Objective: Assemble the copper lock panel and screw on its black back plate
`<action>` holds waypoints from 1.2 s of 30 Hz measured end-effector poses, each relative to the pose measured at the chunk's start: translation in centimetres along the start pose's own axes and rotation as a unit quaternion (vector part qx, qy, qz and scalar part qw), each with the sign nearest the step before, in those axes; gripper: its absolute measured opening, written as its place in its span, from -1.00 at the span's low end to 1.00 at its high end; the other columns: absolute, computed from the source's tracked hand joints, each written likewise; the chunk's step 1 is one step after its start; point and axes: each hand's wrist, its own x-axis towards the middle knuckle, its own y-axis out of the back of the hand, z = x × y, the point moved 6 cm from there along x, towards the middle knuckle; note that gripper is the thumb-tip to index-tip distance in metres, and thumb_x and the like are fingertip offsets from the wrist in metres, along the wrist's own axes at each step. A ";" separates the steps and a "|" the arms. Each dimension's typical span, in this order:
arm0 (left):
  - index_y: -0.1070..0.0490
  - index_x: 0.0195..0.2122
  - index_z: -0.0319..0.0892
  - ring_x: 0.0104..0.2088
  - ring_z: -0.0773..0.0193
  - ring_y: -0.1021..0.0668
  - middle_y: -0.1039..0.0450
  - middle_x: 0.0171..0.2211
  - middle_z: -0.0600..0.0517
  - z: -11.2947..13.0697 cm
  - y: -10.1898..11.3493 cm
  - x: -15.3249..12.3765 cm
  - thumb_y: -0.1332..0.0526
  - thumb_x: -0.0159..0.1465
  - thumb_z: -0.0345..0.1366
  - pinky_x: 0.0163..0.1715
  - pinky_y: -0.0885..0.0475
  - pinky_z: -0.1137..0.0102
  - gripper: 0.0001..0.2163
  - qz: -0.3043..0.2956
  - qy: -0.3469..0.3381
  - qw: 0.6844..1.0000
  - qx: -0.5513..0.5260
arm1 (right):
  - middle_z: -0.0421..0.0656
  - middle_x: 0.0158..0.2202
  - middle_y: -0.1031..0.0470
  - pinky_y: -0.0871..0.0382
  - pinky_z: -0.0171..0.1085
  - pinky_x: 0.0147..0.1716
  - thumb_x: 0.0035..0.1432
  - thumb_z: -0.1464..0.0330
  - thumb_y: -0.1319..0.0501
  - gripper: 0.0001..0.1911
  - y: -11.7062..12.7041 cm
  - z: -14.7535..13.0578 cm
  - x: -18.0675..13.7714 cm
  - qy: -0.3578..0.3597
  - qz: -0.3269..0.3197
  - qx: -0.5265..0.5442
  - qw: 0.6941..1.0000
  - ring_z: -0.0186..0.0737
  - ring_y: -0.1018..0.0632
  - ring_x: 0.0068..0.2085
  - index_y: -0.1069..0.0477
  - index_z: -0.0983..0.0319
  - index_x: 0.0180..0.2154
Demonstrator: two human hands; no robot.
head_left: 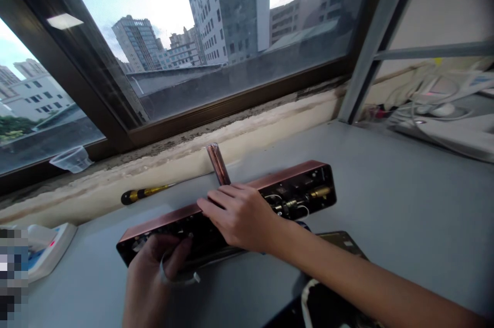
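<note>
A long door lock (pixel 287 176) with a copper-coloured rim lies with its black open inside facing me, showing wires and brass-coloured parts. Its copper-coloured handle (pixel 219 164) sticks up behind. My right hand (pixel 245 217) is closed over the middle of the lock, fingers across the upper rim beside the handle. At the left part of the lock, my left hand (pixel 154 266) has thumb and forefinger bent close together inside the housing; what they pinch is hidden. A thin whitish cable (pixel 177 283) with a small white end loops past the left thumb.
A yellow-and-black screwdriver (pixel 146 193) lies behind the lock, by the wall. Below my right forearm is a dark panel (pixel 343 240) with a white cable. A clear plastic cup (pixel 72 159) sits on the window ledge. A white device (pixel 57 251) stands left; cables and equipment (pixel 443 112) lie right.
</note>
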 end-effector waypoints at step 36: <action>-0.36 -0.53 -0.10 -0.58 0.29 -0.50 -0.49 -0.62 0.14 1.0 -0.2 -0.2 -0.18 0.04 -0.07 -0.57 -0.31 0.48 -0.79 -0.035 -0.135 0.979 0.146 | -0.19 -0.44 -0.39 -0.08 -0.27 -0.46 0.09 0.46 -0.07 -0.80 0.1 0.1 0.1 -0.001 0.008 0.015 1.000 -0.28 -0.36 -0.40 -0.39 0.27 -0.23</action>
